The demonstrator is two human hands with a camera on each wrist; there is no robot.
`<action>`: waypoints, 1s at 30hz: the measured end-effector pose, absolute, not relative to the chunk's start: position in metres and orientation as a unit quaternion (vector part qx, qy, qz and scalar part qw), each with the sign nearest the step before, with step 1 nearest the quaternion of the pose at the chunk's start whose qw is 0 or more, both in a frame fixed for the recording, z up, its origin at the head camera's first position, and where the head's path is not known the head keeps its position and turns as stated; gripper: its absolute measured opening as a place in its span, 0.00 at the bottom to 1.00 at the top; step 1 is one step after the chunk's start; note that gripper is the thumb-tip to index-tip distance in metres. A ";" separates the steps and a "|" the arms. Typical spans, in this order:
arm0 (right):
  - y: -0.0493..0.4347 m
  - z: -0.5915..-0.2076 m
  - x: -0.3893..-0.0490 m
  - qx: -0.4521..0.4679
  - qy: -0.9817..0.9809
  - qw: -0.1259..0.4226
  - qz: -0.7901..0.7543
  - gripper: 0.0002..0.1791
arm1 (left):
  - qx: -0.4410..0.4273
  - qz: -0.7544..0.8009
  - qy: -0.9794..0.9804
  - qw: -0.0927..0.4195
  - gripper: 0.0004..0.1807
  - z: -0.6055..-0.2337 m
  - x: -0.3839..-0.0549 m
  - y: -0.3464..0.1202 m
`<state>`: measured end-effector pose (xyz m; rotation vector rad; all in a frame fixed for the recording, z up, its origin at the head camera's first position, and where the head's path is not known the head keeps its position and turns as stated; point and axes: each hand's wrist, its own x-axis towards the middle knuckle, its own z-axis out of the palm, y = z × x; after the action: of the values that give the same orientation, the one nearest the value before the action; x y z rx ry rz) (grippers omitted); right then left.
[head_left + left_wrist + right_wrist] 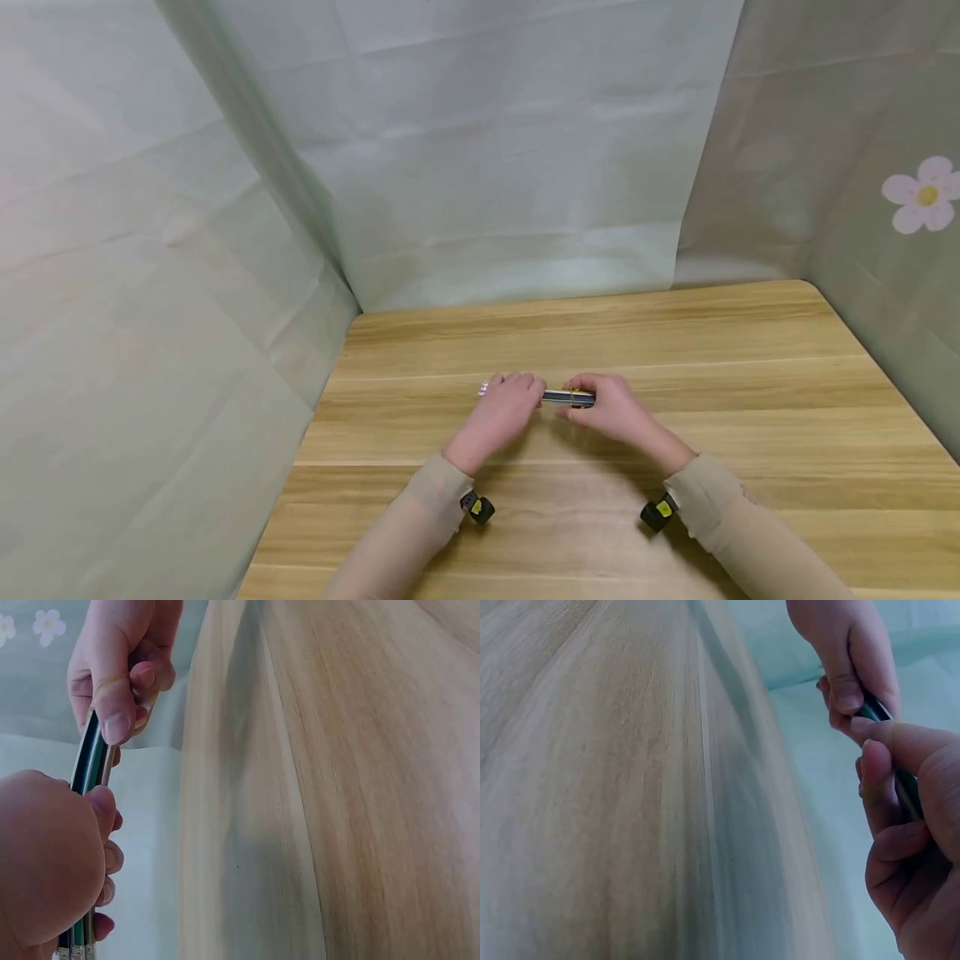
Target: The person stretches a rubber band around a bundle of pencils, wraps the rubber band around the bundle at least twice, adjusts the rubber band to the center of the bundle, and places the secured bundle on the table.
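A bundle of dark, striped pencils with metal ferrules is held crosswise between both hands, over the table. My left hand wraps round its left part, and pale eraser ends stick out beyond the knuckles. At the right end, my right hand grips the bundle between thumb and fingers. A thin yellowish rubber band shows at the right fingers; in the left wrist view it crosses the thumb. The far right tips of the pencils are hidden in the right hand.
The wood-grain table extends under both forearms. Pale fabric walls stand behind it and at both sides, and the right one carries a white flower print. A small black camera sits on each wrist.
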<state>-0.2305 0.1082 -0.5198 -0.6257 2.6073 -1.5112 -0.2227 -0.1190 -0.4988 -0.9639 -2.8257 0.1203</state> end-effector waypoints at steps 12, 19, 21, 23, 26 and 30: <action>0.113 -0.530 -0.239 -0.150 0.752 0.069 -0.638 0.18 | -0.283 -0.082 -0.954 0.057 0.03 -0.494 -0.228 -0.129; 0.130 -0.543 -0.232 -0.254 0.806 0.024 -0.534 0.14 | -0.229 -0.184 -0.954 0.065 0.04 -0.491 -0.234 -0.143; 0.131 -0.542 -0.227 -0.295 0.820 0.004 -0.490 0.13 | -0.215 -0.193 -0.956 0.057 0.06 -0.492 -0.235 -0.146; 0.131 -0.540 -0.224 -0.331 0.830 -0.024 -0.449 0.09 | -0.205 -0.198 -0.957 0.047 0.07 -0.493 -0.236 -0.147; 0.130 -0.538 -0.222 -0.376 0.829 -0.069 -0.408 0.09 | -0.196 -0.202 -0.959 0.037 0.08 -0.494 -0.239 -0.148; 0.129 -0.534 -0.221 -0.440 0.813 -0.119 -0.363 0.12 | -0.186 -0.196 -0.962 0.026 0.09 -0.494 -0.241 -0.149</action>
<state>-0.2214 0.1289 -0.5345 -1.4967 2.7675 -1.2377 -0.2409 -0.1490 -0.4943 -0.5745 -2.9743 -0.6056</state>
